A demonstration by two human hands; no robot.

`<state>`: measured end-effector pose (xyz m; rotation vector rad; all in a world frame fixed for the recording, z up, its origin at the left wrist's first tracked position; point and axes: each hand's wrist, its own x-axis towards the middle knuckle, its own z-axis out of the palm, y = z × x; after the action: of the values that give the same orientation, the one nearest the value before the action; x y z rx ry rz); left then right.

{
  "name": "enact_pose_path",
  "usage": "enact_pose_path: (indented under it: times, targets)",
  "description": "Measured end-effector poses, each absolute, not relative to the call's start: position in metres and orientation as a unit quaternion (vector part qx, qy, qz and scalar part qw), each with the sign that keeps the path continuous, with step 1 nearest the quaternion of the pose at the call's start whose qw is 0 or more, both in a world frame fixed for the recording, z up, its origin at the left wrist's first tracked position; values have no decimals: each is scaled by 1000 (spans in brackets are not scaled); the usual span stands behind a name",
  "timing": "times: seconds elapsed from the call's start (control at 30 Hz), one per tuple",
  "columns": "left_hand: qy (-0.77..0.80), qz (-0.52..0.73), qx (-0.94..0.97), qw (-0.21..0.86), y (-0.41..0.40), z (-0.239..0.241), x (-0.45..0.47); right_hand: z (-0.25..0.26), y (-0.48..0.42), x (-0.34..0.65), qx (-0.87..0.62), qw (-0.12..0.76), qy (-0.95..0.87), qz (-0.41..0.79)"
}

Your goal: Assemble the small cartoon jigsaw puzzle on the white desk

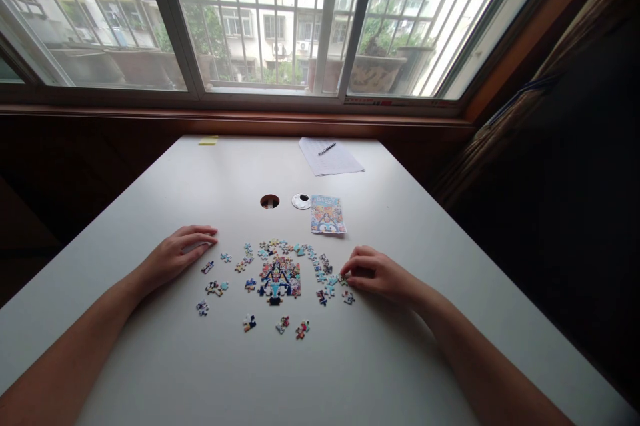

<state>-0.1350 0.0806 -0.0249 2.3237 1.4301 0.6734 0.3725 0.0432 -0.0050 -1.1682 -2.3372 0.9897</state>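
My left hand lies on the table left of the jigsaw pieces, fingers stretched out and holding nothing. At the right side of the scattered pieces, my right hand has its thumb and fingertips closed on a small puzzle piece, partly hidden by the fingers. Between the hands sits a joined block of jigsaw puzzle with a colourful cartoon picture. Loose pieces curve around its top and right side. Several more lie apart, among them a red and green piece and a dark piece nearer me.
Beyond the pieces lies a small picture sheet, touching a round cable-hole cover. An open cable hole is beside it. Papers with a pen and a yellow sticky note lie near the white table's far edge.
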Motion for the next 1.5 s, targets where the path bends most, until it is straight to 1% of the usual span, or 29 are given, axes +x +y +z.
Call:
enact_pose_path:
  times: [0.67, 1.33, 1.5]
  targets:
    - [502, 233, 812, 186, 81, -21, -134, 0, 44, 378, -373, 149, -839, 367]
    - [499, 240, 814, 173, 79, -22, -134, -1, 44, 380, -390, 110, -840, 361]
    - [498, 237, 818, 167, 80, -21, -133, -2, 42, 378, -394, 111, -841, 353]
